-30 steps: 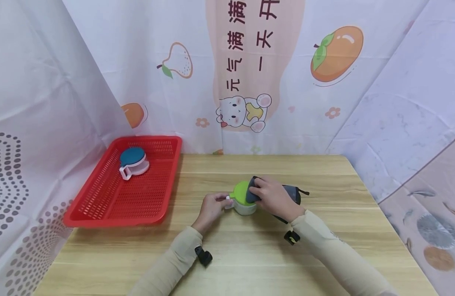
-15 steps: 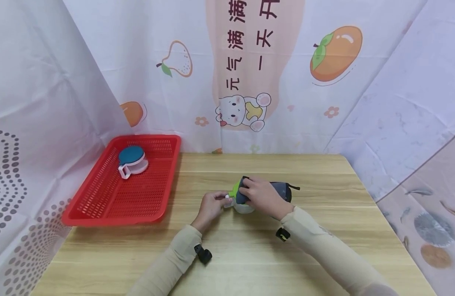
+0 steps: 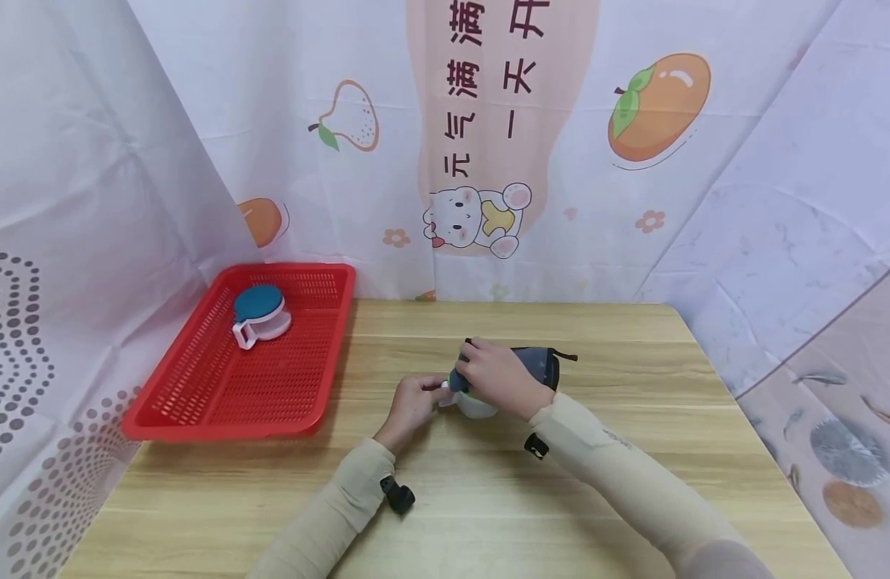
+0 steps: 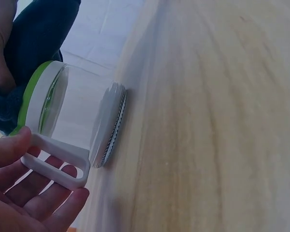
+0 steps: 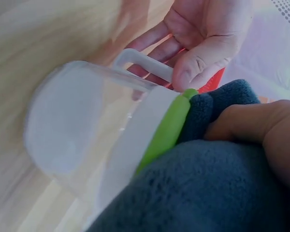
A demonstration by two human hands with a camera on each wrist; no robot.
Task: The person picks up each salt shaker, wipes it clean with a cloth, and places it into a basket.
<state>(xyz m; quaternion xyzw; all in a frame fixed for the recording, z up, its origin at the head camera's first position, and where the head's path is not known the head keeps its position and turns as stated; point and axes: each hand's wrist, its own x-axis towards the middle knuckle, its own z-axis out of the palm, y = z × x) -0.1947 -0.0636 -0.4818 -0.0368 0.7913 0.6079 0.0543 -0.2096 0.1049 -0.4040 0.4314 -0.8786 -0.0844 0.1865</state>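
Observation:
A clear jar (image 4: 79, 108) with a white collar, a green lid (image 5: 165, 129) and a white handle (image 4: 53, 177) stands on the table. My left hand (image 3: 412, 410) holds the handle, thumb on top and fingers curled beneath it. A dark blue-grey cloth (image 3: 535, 362) is bunched in my right hand (image 3: 499, 378), which presses it onto the lid. In the head view, the cloth and hand cover nearly all of the lid. The right wrist view has the cloth against the lid's top, close to the hinge near the handle.
At the left of the wooden table (image 3: 445, 507) sits a red plastic basket (image 3: 220, 431). Inside it is a similar jar with a blue lid (image 3: 260, 302). A printed curtain (image 3: 372, 217) hangs along the table's back edge.
My right hand has moved left with the cloth, across the green lid toward the handle, covering more of the lid. My left hand stays on the handle, and the jar stays in place.

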